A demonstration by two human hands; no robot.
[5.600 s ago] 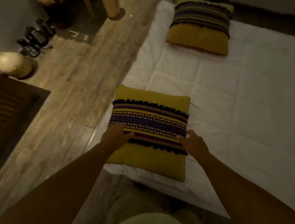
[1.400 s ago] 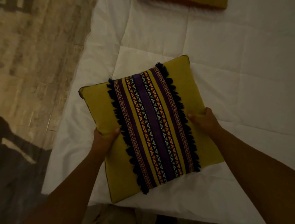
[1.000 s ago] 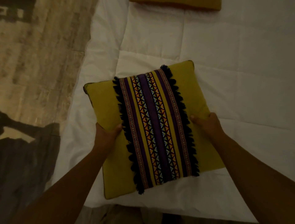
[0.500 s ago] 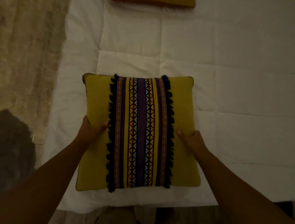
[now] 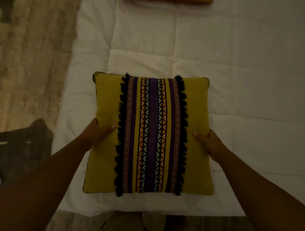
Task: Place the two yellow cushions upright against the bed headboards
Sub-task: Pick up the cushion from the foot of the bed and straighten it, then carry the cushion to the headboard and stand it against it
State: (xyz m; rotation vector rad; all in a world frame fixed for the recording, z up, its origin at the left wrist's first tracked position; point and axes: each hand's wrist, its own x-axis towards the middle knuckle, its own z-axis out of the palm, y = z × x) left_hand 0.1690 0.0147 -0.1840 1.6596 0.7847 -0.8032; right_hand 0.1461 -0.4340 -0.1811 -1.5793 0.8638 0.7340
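Left grip (image 5: 97,132) and right grip (image 5: 210,142) clamp the yellow cushion (image 5: 105,164) over a white quilted bed (image 5: 247,79); wood-look floor (image 5: 33,62) alongside

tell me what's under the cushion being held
The white quilt shows all round the cushion, so it lies below. The left hand and right hand grip its sides, thumbs on top; their fingers beneath are hidden, as is whether it touches the quilt.

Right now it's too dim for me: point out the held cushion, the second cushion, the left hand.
held cushion (image 5: 152,131), head view, purple centre stripe.
second cushion (image 5: 206,1), head view, near edge.
left hand (image 5: 96,133), head view, its back.
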